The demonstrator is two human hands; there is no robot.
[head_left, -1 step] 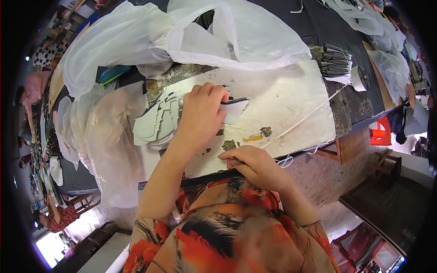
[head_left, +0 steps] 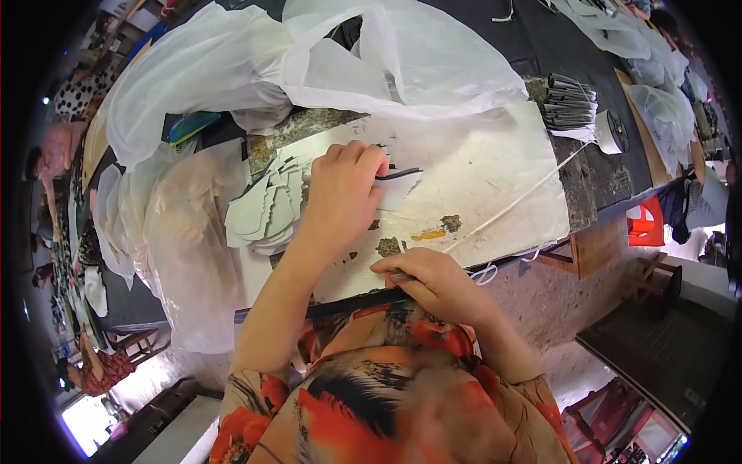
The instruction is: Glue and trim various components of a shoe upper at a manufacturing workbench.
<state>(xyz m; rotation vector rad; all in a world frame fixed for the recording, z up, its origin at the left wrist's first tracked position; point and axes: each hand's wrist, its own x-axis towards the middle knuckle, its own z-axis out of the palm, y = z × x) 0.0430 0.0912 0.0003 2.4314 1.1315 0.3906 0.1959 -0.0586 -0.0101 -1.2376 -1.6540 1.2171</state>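
Note:
My left hand (head_left: 346,189) lies over white cut pieces on the worktable, its fingers bent and closed. A flat white piece with a dark edge (head_left: 400,188) sticks out from under its fingertips on the right. Beside the wrist, to the left, spreads a stack of similar white pieces (head_left: 267,207) with stepped edges. My right hand (head_left: 437,282) is closed at the table's front edge. Something small and shiny shows between its fingers, too hidden to name. A thin white cord (head_left: 514,203) runs from near this hand up to a white spool (head_left: 612,133).
Sheer white plastic bags (head_left: 193,69) cover the back and left of the table. A worn white sheet (head_left: 495,155) lies beneath the pieces. Tied dark-and-white bundles (head_left: 570,108) stand beside the spool. A red plastic stool (head_left: 645,223) is beyond the right edge. Other people sit far left.
The dark edge of the piece under my left fingers has shifted slightly and now looks more curved. Both hands stay in nearly the same place.

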